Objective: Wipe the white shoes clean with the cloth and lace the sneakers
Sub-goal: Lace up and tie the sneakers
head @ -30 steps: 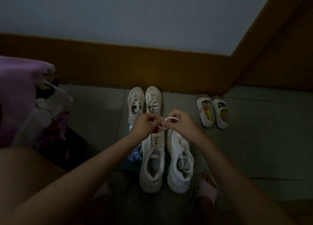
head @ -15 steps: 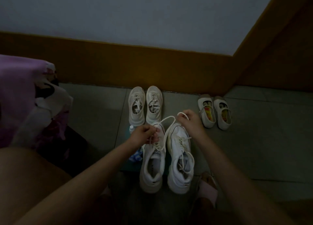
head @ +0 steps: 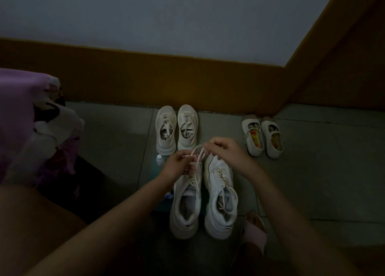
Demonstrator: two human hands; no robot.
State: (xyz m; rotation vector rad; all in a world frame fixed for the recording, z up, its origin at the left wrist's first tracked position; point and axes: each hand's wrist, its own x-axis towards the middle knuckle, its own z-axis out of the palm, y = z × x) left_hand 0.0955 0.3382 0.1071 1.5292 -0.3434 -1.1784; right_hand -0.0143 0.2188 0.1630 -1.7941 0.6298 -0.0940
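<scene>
Lacing entry: left hand [head: 177, 164] and right hand [head: 227, 153] fingers pinching white shoelace [head: 198, 153] above left sneaker [head: 186, 200] toe; sneaker runs toe-away on floor; left hand nearer eyelets.

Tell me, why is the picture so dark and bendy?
Head view: the room is dim, so the hands and white sneakers look grey and soft; the wide lens bends the baseboard and wall corner.
</scene>
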